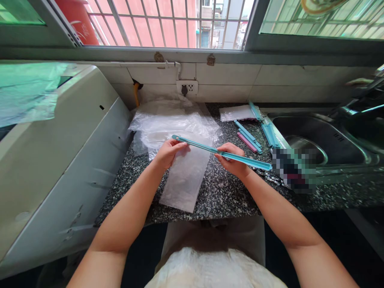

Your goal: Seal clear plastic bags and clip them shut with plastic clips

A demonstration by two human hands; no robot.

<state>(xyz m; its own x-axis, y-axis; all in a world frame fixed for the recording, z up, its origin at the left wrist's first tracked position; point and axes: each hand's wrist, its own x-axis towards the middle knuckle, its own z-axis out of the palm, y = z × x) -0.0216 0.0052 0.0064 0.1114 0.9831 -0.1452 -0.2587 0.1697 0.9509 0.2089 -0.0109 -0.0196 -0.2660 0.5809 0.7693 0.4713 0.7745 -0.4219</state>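
Observation:
A teal bag sealing clip (198,145) stretches between my two hands, opened out into one long line. My left hand (168,154) is closed on the clip's left part, with the thumb on the top edge of a clear plastic bag (184,180). The bag hangs below the clip, over the counter's front part. Near the clip's middle, my right hand (232,158) pinches it between thumb and fingers. The clip's right half extends past that hand toward the sink. Whether the bag's edge lies inside the clip, I cannot tell.
Clear plastic bags (168,120) are heaped behind my left hand on the speckled counter (222,192). Teal clips (248,134) and a pink clip (247,143) lie beyond my right hand. A metal sink (318,124) is at right; a pale slanted appliance (66,160) stands left.

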